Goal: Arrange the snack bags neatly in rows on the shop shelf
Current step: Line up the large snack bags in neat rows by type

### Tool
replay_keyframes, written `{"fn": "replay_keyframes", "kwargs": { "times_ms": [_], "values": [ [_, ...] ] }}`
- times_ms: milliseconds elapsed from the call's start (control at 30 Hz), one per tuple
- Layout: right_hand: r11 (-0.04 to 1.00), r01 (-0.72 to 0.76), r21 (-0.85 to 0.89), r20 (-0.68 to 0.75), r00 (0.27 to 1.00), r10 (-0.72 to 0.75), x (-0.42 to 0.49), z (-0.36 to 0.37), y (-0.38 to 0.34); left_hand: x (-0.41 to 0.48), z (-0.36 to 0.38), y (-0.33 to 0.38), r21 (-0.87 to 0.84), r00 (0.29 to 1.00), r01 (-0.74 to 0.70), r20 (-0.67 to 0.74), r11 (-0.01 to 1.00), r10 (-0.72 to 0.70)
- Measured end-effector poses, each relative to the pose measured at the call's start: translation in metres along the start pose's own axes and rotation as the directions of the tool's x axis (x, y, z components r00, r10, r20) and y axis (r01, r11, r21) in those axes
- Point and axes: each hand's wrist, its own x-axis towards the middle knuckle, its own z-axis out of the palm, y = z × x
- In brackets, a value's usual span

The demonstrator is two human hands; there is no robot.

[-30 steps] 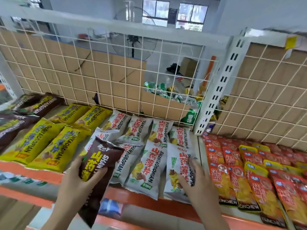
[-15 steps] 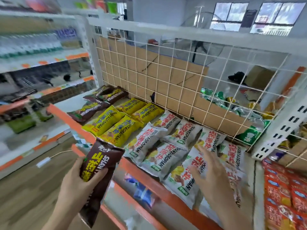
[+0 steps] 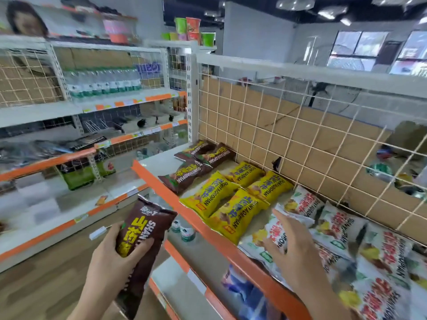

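Nearest to the camera, the left hand (image 3: 111,257) grips a brown snack bag (image 3: 144,229) around its middle. The bag is held upright in front of the shelf (image 3: 203,232), just off its orange edge. The right hand (image 3: 293,248) is open with the fingers spread, over the front white snack bags (image 3: 342,229) (whether it touches them I cannot tell). The shelf holds its bags lying flat, grouped by colour. The white ones are on the right, four yellow bags (image 3: 221,204) lie two by two in the middle, and more brown bags (image 3: 196,167) are in the far left corner. Below it, a lower shelf (image 3: 203,264) carries small bottles (image 3: 184,232). Behind the bags stands a wire grid (image 3: 277,139) backed with cardboard. Further away, another rack (image 3: 34,112) holds a row of water bottles (image 3: 104,83).
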Motion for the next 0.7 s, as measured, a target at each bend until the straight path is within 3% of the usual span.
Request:
{"fn": "replay_keyframes", "kwargs": {
  "times_ms": [367,700],
  "values": [
    [0.998,-0.064,-0.01,-0.06,0.996,0.063,0.051,0.072,-0.066,0.116,-0.031,-0.037,-0.077,0.992,-0.052,0.11,0.996,0.06],
    [0.995,-0.09,-0.052,-0.043,0.995,0.087,0.114,0.109,-0.064,0.185,0.0,-0.038,-0.117,0.98,-0.005,0.195,0.993,0.028]
  ]
}}
